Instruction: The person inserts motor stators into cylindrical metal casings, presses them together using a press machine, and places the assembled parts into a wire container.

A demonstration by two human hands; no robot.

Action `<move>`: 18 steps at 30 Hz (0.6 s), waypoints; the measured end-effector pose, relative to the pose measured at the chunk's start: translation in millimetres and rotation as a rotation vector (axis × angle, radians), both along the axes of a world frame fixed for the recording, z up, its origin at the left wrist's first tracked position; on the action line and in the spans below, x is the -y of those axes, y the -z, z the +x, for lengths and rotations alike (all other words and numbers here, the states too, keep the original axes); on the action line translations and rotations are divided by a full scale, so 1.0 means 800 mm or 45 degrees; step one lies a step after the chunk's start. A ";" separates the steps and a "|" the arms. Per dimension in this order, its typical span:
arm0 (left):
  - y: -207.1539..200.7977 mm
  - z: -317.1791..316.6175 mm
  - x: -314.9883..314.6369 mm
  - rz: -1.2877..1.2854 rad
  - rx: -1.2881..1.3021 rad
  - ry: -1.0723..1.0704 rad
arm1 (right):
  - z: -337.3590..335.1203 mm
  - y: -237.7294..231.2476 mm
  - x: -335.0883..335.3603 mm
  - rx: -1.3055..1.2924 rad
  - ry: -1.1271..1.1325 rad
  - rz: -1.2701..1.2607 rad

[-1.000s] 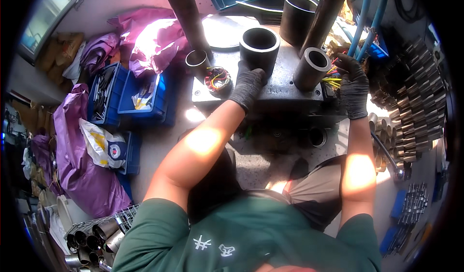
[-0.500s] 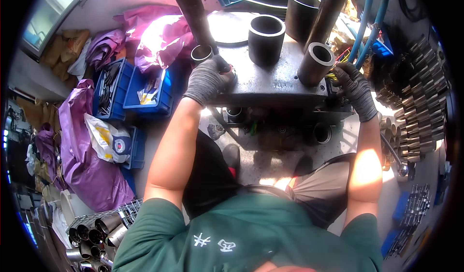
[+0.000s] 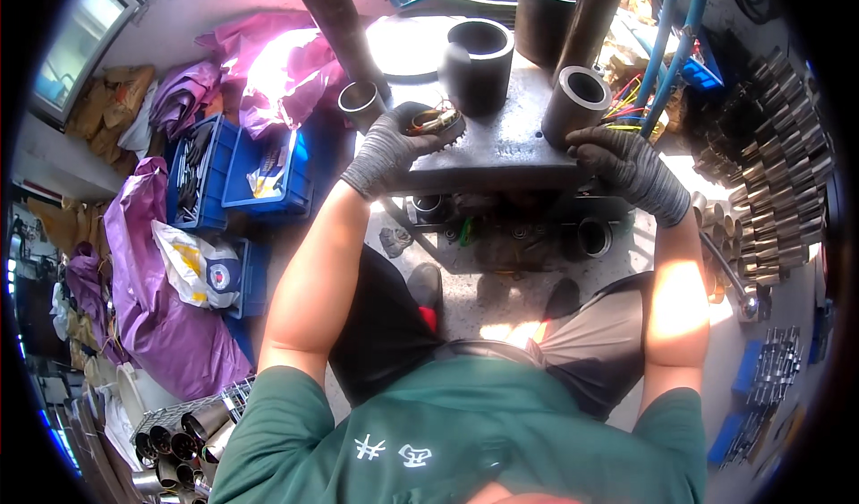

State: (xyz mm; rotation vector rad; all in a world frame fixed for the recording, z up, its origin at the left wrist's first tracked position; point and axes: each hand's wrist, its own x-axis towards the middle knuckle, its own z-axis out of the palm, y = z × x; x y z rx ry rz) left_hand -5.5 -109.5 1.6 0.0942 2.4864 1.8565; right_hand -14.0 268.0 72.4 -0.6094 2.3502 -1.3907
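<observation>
My gloved left hand is closed round a short, round part with coiled wires inside and a dark ribbed rim, which looks like a motor stator. It is at the near left edge of the metal press plate. My gloved right hand is at the plate's right side, with thumb and fingers drawn together close to the foot of a thick-walled steel cylinder. Whether anything is between those fingertips cannot be made out. Beyond the stator stands a dark sleeve, and a smaller tube is left of it.
Two steel columns rise from the plate, with another large sleeve behind. Blue hoses and coloured wires are at the right. Blue bins and purple sacks lie left; stacked metal tubes stand right.
My left hand has turned and lifted the stator, so its wires now show. My right hand has moved left from the coloured wires to the cylinder's foot. The view has shifted slightly.
</observation>
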 end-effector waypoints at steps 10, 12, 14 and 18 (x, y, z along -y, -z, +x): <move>-0.062 0.041 -0.111 1.454 0.337 0.612 | 0.043 0.023 0.042 0.132 0.119 -0.589; -0.056 0.042 -0.117 1.456 0.398 0.657 | 0.053 0.024 0.054 0.086 0.212 -0.719; -0.047 0.041 -0.121 1.459 0.457 0.698 | 0.050 0.024 0.051 0.102 0.251 -0.744; -0.018 0.032 -0.127 1.771 0.665 0.815 | 0.050 0.016 0.051 0.274 0.308 -0.881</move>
